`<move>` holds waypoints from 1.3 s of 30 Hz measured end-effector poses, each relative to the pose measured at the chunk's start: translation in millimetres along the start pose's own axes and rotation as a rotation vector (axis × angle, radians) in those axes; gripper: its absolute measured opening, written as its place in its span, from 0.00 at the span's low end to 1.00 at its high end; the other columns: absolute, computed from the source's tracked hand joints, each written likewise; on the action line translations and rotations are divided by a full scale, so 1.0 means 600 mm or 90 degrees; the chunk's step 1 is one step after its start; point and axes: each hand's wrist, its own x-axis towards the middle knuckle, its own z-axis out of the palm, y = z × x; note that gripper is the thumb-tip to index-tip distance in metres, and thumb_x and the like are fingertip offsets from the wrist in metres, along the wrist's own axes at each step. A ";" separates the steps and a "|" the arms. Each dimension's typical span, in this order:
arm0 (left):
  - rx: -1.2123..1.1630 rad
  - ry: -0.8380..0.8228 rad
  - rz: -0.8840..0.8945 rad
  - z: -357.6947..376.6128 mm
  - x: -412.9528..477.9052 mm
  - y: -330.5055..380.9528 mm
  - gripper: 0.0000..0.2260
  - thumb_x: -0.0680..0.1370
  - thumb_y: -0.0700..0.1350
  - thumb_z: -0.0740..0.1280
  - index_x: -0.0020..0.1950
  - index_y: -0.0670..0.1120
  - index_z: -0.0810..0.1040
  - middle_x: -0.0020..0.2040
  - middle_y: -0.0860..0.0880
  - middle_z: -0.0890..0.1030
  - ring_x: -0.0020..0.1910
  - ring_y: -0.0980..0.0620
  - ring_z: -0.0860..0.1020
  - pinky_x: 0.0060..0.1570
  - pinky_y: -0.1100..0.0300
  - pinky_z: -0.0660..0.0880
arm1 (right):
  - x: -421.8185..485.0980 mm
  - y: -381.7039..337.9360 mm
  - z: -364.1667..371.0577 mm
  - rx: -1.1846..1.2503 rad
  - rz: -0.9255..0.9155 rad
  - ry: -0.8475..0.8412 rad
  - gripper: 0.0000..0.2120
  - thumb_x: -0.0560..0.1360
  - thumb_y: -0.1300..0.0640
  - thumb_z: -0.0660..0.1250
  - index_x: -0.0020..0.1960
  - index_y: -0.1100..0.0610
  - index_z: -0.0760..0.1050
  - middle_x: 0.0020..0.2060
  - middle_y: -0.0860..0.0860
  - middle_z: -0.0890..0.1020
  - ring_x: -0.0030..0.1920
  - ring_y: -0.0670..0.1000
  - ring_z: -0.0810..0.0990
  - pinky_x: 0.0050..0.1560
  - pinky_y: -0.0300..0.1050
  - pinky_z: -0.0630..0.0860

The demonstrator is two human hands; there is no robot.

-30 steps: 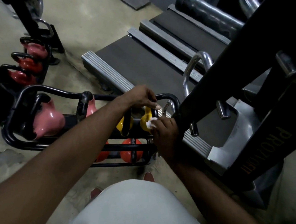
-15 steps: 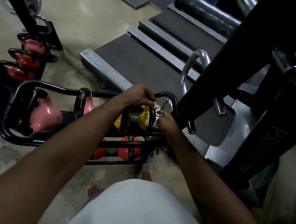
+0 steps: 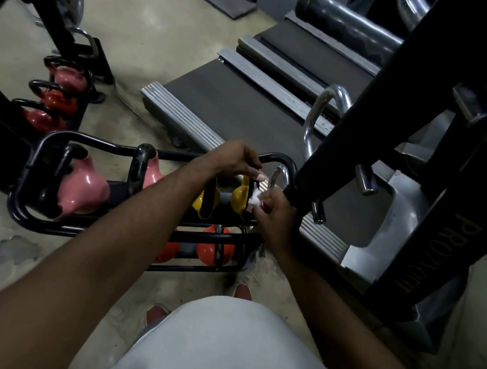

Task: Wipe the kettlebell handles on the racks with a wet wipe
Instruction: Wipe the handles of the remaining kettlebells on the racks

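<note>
Wiping the handle at the top tier's right end. My left hand (image 3: 235, 159) curls over the black handle (image 3: 251, 185) of the yellow kettlebell (image 3: 240, 197) at the right end of the rack (image 3: 24, 193), steadying it; my right hand (image 3: 274, 209) pinches the bunched wet wipe (image 3: 254, 200) against the handle's side (contact partly hidden); I judge the wipe should wrap the bar and slide along its arch; both forearms reach forward and down.

So the left hand (image 3: 232, 160) covers the handle of the yellow kettlebell (image 3: 239, 197), can't tell if it grips that or the rack (image 3: 92, 140) rail. The wet wipe (image 3: 253, 200) is mostly buried in the right hand (image 3: 273, 212). The left forearm (image 3: 143, 219) hides half an orange kettlebell (image 3: 168, 250). The treadmill frame (image 3: 444, 248) runs off the right edge.
</note>
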 end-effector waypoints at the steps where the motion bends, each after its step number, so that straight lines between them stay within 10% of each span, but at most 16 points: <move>1: 0.001 0.004 -0.001 0.001 0.001 0.001 0.18 0.67 0.57 0.79 0.53 0.52 0.85 0.48 0.57 0.85 0.48 0.61 0.81 0.55 0.58 0.78 | 0.009 -0.004 0.001 -0.006 -0.042 0.038 0.06 0.68 0.67 0.71 0.43 0.59 0.79 0.36 0.51 0.80 0.38 0.50 0.79 0.38 0.43 0.73; 8: -0.017 -0.017 0.006 0.003 0.000 -0.001 0.17 0.65 0.58 0.79 0.50 0.53 0.86 0.50 0.58 0.85 0.49 0.63 0.81 0.56 0.57 0.78 | -0.024 0.029 0.008 -0.112 -0.272 -0.014 0.02 0.70 0.62 0.75 0.43 0.58 0.83 0.43 0.54 0.77 0.44 0.46 0.74 0.46 0.34 0.70; 17: 0.028 -0.034 -0.007 -0.002 0.001 0.011 0.20 0.67 0.58 0.78 0.55 0.51 0.85 0.51 0.55 0.85 0.49 0.61 0.81 0.54 0.62 0.76 | -0.011 0.022 0.003 -0.056 -0.233 0.032 0.09 0.71 0.66 0.65 0.48 0.63 0.82 0.46 0.57 0.83 0.47 0.55 0.81 0.49 0.46 0.77; 28: 0.035 0.361 0.147 0.091 -0.157 0.014 0.12 0.73 0.40 0.71 0.56 0.47 0.83 0.56 0.49 0.82 0.56 0.53 0.77 0.58 0.58 0.74 | 0.056 0.042 -0.027 0.300 0.152 -0.130 0.07 0.77 0.68 0.65 0.45 0.57 0.74 0.43 0.54 0.81 0.46 0.53 0.80 0.47 0.51 0.79; 34: 0.291 0.201 0.233 0.204 -0.228 -0.010 0.27 0.69 0.39 0.74 0.68 0.45 0.76 0.72 0.44 0.72 0.72 0.45 0.69 0.71 0.48 0.67 | 0.066 0.027 -0.041 0.175 -0.063 -0.188 0.12 0.75 0.71 0.67 0.50 0.55 0.80 0.43 0.51 0.83 0.43 0.43 0.81 0.47 0.40 0.77; 39: 0.384 0.162 0.246 0.196 -0.222 -0.009 0.29 0.66 0.39 0.74 0.67 0.42 0.77 0.71 0.44 0.73 0.74 0.44 0.67 0.72 0.48 0.65 | 0.119 0.017 -0.028 0.099 -0.092 -0.190 0.08 0.73 0.63 0.69 0.50 0.58 0.84 0.44 0.54 0.86 0.46 0.54 0.85 0.52 0.56 0.81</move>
